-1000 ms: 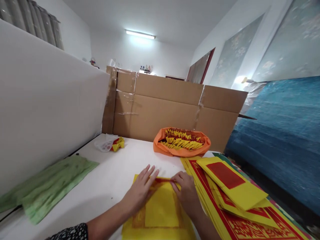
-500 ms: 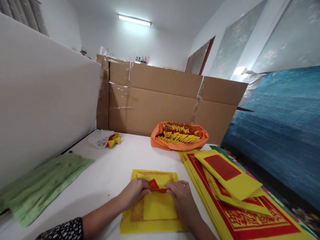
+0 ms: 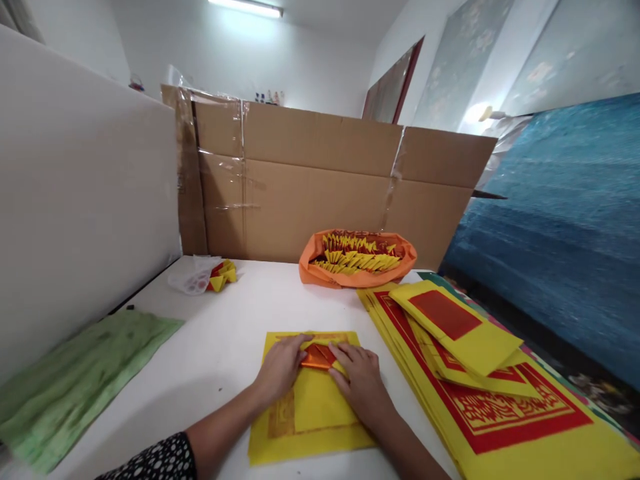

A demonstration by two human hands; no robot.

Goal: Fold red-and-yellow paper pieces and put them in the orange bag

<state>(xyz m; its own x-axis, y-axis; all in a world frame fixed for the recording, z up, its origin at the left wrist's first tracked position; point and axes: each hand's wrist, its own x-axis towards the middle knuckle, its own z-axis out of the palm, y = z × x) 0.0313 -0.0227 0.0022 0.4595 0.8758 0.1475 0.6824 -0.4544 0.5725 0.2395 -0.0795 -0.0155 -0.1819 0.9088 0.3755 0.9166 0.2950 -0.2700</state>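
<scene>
Between my hands is a small folded paper point(image 3: 317, 357), red-orange with yellow edges, over a stack of square yellow paper sheets point(image 3: 325, 420) with a printed border. My left hand point(image 3: 283, 367) holds its left end between thumb and fingers. On the other end, my right hand point(image 3: 361, 377) grips with the fingertips at the upper edge and the thumb below. Parts of the folded paper are covered by my fingers. The sheets lie flat on the white table point(image 3: 235, 320).
An orange bag point(image 3: 330, 276) full of folded yellow and red papers stands at the back. Large yellow-red printed sheets point(image 3: 480, 400) are piled at right. At left lie a green cloth point(image 3: 95, 367) and a clear plastic bag point(image 3: 193, 277) beside a folded yellow-red piece point(image 3: 223, 275). Cardboard point(image 3: 310, 193) walls the back.
The folded paper has turned so more of its red-orange face shows. My right fingers have moved over its upper edge. The camera view has shifted slightly.
</scene>
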